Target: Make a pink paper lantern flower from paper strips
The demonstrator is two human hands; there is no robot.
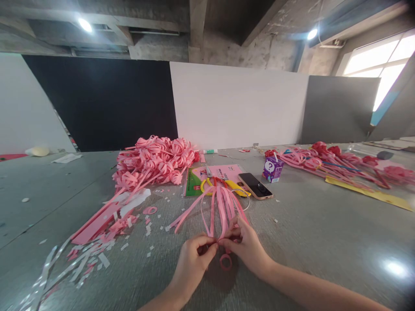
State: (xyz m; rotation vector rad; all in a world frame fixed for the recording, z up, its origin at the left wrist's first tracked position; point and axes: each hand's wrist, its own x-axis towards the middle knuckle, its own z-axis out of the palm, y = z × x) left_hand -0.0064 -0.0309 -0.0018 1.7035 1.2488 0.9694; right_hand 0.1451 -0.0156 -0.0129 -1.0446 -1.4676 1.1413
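My left hand [196,258] and my right hand [244,242] meet low in the middle of the view. Thumb and fingers of each pinch the gathered near end of a bunch of pink paper strips [221,210]. The strips fan away from me, some curved into loops. Just below the fingertips is a small pink paper ring [225,261]. Past the strips lie yellow-handled scissors [238,188], on a pink and green paper packet [194,183]. The exact spot where the fingertips press is partly hidden.
A large heap of pink paper flowers [155,162] stands at the back left, with paper scraps [103,259] nearer me. A phone [256,185] and a purple box [272,168] are right of the packet. More pink flowers [324,157] and a yellow strip [366,193] lie farther right.
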